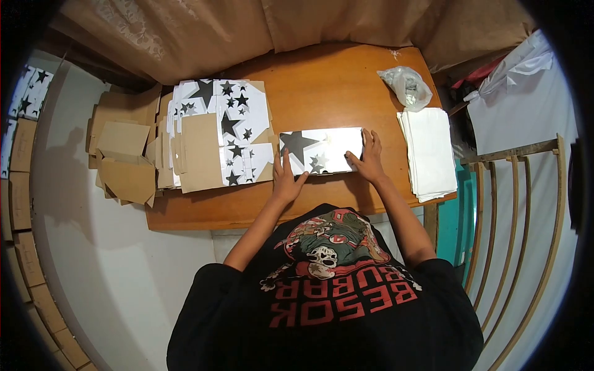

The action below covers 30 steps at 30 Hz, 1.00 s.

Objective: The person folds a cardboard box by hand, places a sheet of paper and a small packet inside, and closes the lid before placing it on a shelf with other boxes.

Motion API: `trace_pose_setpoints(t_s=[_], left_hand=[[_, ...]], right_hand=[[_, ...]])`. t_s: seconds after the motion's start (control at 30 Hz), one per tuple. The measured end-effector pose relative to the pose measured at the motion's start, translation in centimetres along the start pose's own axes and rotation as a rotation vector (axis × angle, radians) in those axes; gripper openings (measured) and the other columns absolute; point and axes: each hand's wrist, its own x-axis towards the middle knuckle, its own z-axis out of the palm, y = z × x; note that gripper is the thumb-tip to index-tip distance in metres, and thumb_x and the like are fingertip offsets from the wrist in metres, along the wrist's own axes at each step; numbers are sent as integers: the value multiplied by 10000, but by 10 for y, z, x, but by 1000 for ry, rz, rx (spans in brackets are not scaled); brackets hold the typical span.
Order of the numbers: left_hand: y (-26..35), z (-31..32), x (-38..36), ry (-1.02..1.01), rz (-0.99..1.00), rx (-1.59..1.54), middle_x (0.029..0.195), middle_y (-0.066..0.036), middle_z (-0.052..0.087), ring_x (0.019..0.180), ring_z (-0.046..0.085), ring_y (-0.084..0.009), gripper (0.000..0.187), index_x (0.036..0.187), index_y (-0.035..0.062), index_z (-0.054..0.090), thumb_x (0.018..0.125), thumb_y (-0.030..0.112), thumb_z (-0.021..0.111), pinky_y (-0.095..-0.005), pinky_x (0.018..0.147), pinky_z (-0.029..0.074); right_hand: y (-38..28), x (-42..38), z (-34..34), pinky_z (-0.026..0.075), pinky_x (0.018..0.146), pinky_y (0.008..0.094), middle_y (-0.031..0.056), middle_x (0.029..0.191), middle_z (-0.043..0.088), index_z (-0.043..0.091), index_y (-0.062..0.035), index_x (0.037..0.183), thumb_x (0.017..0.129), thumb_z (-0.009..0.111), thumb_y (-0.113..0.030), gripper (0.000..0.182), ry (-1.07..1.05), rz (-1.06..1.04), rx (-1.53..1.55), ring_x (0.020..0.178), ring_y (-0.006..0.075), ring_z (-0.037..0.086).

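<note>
A white cardboard box (340, 148) printed with grey and black stars lies closed on the wooden table in front of my body. My left hand (287, 180) is at its left end, fingers along that side and thumb near the front edge. My right hand (370, 158) grips the right end, with the thumb at the front corner and the fingers over the far right corner. Together the two hands hold the box between them. Left of the box lies a stack of flat star-printed cardboard sheets (244, 127), close to my left hand.
Folded brown cardboard pieces (124, 139) sit at the table's left end. A stack of white sheets (431, 154) and a clear plastic bag (408, 89) are on the right. Boxes (28, 260) line the far left; a wooden rack (513, 216) stands right of the table (322, 80).
</note>
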Motion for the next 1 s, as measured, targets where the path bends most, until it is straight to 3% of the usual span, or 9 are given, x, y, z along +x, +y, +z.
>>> trace_pose_setpoints(t_s=[0.13, 0.5, 0.6, 0.67, 0.7, 0.77, 0.93, 1.0], left_hand=[[-6, 1, 3, -45, -41, -42, 1666, -339, 93, 1519, 195, -548, 1030, 1676, 102, 84, 940, 355, 758, -599, 1242, 225], [-9, 2, 11, -107, -67, 23, 1647, -366, 108, 1501, 230, -572, 1066, 1692, 219, 4, 944, 340, 754, -614, 1217, 253], [-8, 0, 10, -106, -54, 26, 1640, -367, 111, 1498, 227, -582, 1117, 1691, 229, -12, 914, 337, 783, -622, 1216, 254], [9, -15, 6, -136, -61, 21, 1642, -358, 110, 1497, 232, -579, 1155, 1691, 225, -1, 880, 303, 817, -618, 1220, 257], [13, -20, 4, -166, -69, 17, 1644, -349, 109, 1496, 237, -575, 1193, 1691, 220, 11, 845, 269, 851, -614, 1225, 260], [11, -22, 4, -157, -65, 4, 1648, -326, 140, 1496, 265, -549, 1202, 1689, 208, 53, 809, 201, 870, -583, 1233, 277], [-3, -17, 16, -69, 30, -139, 1595, -278, 275, 1485, 340, -460, 1108, 1663, 125, 194, 766, 2, 834, -487, 1236, 328], [-2, -13, 20, 100, 78, -129, 1540, -244, 367, 1445, 398, -418, 1005, 1621, 68, 283, 775, -15, 818, -464, 1226, 348]], right_hand=[[-8, 13, 6, 272, 1221, 591, 356, 1630, 179, 260, -59, 1621, 903, 789, -443, 971, -52, -21, 69, 1482, 544, 239], [2, 19, 16, 255, 1234, 593, 358, 1654, 135, 277, -84, 1626, 863, 817, -451, 1004, -165, -25, 11, 1503, 555, 205], [5, 21, 16, 253, 1241, 576, 333, 1655, 147, 292, -99, 1623, 831, 854, -380, 1011, -180, 21, 103, 1517, 536, 199], [18, 24, 24, 321, 1214, 534, 278, 1633, 245, 348, -120, 1595, 794, 873, -272, 969, -120, 1, 171, 1456, 495, 329], [21, 28, 21, 321, 1214, 534, 278, 1633, 245, 348, -120, 1595, 794, 873, -272, 969, -121, 2, 171, 1456, 495, 329], [28, 32, 14, 375, 1177, 483, 218, 1530, 422, 454, -114, 1521, 773, 876, -206, 864, -85, 12, 296, 1381, 434, 436], [42, 19, 1, 441, 1080, 463, 193, 1354, 556, 624, -60, 1315, 780, 876, -241, 618, -76, 174, 263, 1267, 381, 511], [42, 8, -2, 514, 857, 399, 173, 1160, 620, 685, -12, 1110, 805, 889, -268, 447, -38, 205, 163, 1020, 280, 611]])
